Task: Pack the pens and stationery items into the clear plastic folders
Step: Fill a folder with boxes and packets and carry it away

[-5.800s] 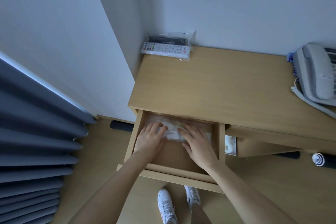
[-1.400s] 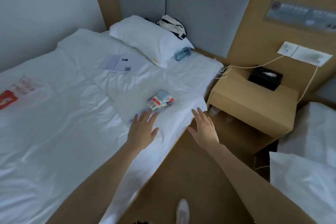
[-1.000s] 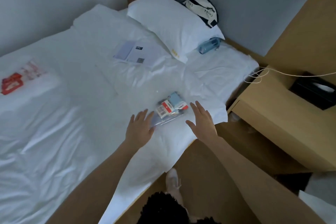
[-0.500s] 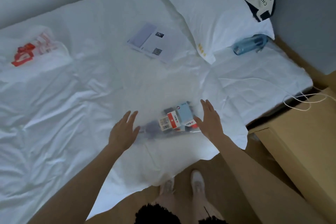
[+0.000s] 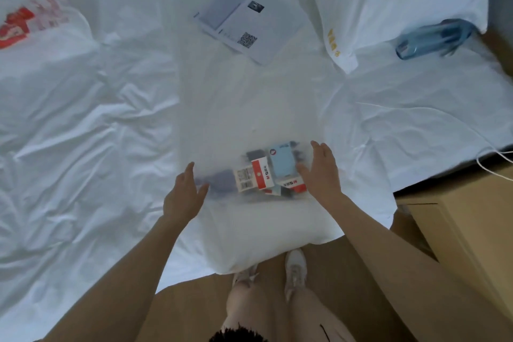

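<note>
A crumpled white matt cloth bedsheet [image 5: 83, 125] fills the frame's left and centre. At lower centre, small printed cardboard stationery boxes [image 5: 263, 172] lie inside a hazy clear plastic folder [image 5: 249, 125]. A smooth light wooden nightstand [image 5: 466, 219] stands at lower right, and a translucent blue plastic bottle [image 5: 433, 39] lies at upper right.

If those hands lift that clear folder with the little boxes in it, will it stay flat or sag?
The clear folder looks thin and see-through, so it would probably sag. The boxes are heaped at its near end, so that end likely hangs lowest and they may slide about. With the left hand and right hand open on either side, lifting from both sides seems steadier.
</note>
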The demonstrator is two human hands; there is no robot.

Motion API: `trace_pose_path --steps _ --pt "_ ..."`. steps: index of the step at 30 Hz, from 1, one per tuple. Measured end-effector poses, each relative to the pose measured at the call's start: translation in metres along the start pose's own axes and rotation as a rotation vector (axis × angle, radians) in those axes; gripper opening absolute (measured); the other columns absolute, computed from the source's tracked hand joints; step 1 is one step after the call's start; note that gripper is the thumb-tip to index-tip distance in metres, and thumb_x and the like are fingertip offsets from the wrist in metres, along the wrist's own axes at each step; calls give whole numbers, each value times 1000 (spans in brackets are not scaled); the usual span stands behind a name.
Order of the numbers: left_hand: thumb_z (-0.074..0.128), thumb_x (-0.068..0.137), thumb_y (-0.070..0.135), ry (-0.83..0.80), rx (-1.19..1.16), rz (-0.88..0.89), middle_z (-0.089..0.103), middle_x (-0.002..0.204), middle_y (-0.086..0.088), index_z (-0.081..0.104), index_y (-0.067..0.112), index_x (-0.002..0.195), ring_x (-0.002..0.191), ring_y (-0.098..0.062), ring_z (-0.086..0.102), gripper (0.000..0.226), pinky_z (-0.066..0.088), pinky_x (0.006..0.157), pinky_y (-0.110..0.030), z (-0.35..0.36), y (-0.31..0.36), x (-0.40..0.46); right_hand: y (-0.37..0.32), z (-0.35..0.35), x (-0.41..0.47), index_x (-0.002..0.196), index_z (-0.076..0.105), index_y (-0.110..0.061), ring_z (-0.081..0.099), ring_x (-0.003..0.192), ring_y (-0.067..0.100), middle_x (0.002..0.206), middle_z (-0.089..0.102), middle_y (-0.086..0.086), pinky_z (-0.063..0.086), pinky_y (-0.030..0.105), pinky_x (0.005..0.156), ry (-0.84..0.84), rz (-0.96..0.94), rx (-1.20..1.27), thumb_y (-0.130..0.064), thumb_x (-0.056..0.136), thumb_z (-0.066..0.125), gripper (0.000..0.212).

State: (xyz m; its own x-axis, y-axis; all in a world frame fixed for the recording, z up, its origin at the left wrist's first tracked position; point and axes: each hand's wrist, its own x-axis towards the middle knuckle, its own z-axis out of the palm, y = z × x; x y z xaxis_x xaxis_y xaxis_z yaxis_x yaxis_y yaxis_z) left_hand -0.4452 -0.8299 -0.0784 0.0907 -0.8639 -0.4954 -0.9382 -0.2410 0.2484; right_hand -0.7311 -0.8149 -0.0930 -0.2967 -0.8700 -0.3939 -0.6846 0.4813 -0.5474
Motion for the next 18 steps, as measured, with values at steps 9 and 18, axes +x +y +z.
trace_pose_path --steps 9,18 --pt "50 97 18 106 -87 -62 50 130 -10 32 12 144 109 -31 56 51 43 83 -37 -14 -9 2 -4 0 7 143 31 -9 43 126 33 138 43 17 37 40 102 81 102 57 -20 93 57 57" --pt "52 93 4 276 -272 4 53 106 -8 48 12 127 91 -26 55 36 35 76 -29 -40 -16 -3 -11 -2 1 140 37 -10 56 101 26 119 53 13 45 31 83 144 185 366 -9 90 61 55"
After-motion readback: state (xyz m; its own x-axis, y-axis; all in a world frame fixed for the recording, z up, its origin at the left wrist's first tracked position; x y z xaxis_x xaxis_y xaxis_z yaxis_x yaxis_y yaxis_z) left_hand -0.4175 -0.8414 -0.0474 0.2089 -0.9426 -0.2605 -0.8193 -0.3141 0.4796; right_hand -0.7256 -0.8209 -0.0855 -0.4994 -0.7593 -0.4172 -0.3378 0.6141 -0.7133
